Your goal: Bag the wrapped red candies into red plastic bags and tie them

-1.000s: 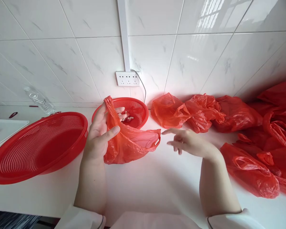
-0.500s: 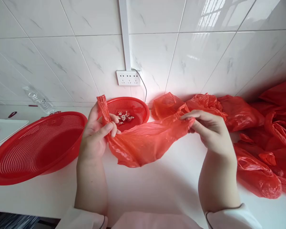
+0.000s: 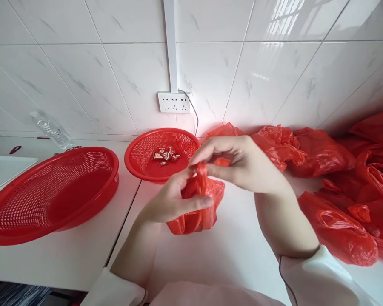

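A thin red plastic bag [image 3: 198, 212] hangs bunched between my hands above the white table. My left hand [image 3: 175, 197] is wrapped around its gathered upper part, thumb across the front. From the right, my right hand [image 3: 232, 163] pinches the top of the bag between thumb and fingers. Both hands nearly meet there, and some fingertips are hidden behind the plastic. Just behind my left hand stands a round red plastic basket [image 3: 135, 157] with several small red-and-white packets [image 3: 166, 155] in its bottom.
A larger red perforated basket [image 3: 25, 208] stands at the left, beside a white tray [image 3: 15, 163]. Behind it a clear plastic bottle [image 3: 51, 129] lies near the wall. Several filled red bags [image 3: 338, 229] crowd the right side. A socket strip [image 3: 174, 102] is on the tiled wall.
The bag was stretched out sideways between my hands; now it is gathered and hangs down. My hands have come together, the left moving right and the right moving left.
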A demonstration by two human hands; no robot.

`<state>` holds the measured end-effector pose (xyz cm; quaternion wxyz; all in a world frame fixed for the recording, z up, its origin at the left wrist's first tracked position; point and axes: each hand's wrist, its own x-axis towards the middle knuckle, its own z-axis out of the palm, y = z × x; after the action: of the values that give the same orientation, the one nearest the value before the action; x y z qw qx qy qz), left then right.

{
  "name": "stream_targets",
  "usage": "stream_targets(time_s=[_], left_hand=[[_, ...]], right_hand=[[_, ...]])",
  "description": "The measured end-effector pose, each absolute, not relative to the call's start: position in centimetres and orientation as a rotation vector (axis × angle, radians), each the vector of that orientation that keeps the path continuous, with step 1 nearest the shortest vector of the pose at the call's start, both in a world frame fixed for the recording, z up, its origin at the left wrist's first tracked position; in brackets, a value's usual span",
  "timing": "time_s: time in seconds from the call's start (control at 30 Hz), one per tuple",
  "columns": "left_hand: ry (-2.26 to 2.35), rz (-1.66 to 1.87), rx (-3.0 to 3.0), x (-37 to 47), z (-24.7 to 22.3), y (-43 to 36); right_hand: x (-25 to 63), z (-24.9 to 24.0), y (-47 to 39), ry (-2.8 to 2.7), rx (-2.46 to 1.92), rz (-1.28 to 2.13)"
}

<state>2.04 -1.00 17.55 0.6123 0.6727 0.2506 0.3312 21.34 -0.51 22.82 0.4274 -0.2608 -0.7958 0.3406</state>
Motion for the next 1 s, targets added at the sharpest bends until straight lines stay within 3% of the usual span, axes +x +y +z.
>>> stream_targets(time_s=[0.1,0.4,0.6,0.73,0.87,1.0], left_hand=[[0.662,0.760,1.599,2.6,17.3,-1.3],[0.739,0.894,1.529,2.2,17.1,-0.6],[0.788,0.949,1.497,2.7,17.1,-0.1],[0.809,0.931,1.447,2.3,16.8,0.7],[0.757,0.874,1.655,1.9,16.6,0.5],[0.824,1.002,2.187,1.8,16.3,0.1]], right_hand=[[20.6,22.3,-0.2,-2.074,-0.603,0.793],[21.9,17.3,0.2,-1.833,-0.616,1.031],[21.8,15.5,-0.5,-1.845,-0.764,0.648],[22.6,15.7,-0.9,-1.992,-0.642,0.498],[22.9,15.9,-1.0,-2.120,-0.516,0.674],[22.3,14.8,-0.1,-1.785,-0.564,1.110]])
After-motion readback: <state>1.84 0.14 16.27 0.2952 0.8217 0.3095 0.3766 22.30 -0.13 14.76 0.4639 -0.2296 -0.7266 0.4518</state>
